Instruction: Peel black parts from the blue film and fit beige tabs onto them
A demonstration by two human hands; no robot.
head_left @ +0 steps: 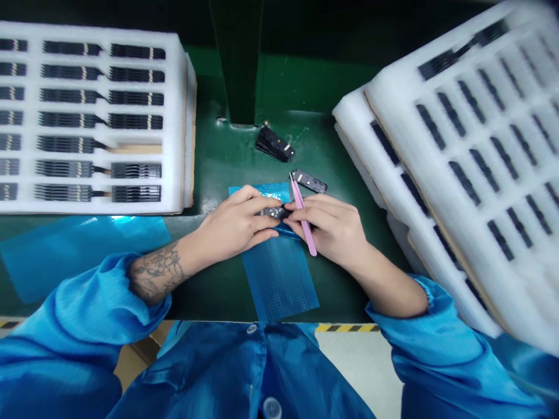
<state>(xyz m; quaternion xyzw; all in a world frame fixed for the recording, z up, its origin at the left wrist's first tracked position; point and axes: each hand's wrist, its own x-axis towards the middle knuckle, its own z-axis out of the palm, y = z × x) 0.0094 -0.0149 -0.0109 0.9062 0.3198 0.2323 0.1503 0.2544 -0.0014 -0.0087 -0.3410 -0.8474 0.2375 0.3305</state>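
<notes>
Between both hands is a small black plate-like part [274,212] with tiny holes and light dots, held over a blue film sheet [279,285]. My left hand [240,224] grips its left end, fingers closed on it. At its right end, the fingertips of my right hand [329,224] press together on the part. Pink tweezers [304,218] also rest in the right hand, tips pointing away from me. Just beyond the tweezers lies a single black part [309,181]. Farther back sits a small stack of similar black parts [274,144].
On the left stands a white foam tray [181,122] filled with rows of black parts. Tilted foam trays [393,87] with more black parts are stacked at right. Another blue film [82,250] lies at the left of the green table [209,285]. A dark upright post [238,70] rises at the back.
</notes>
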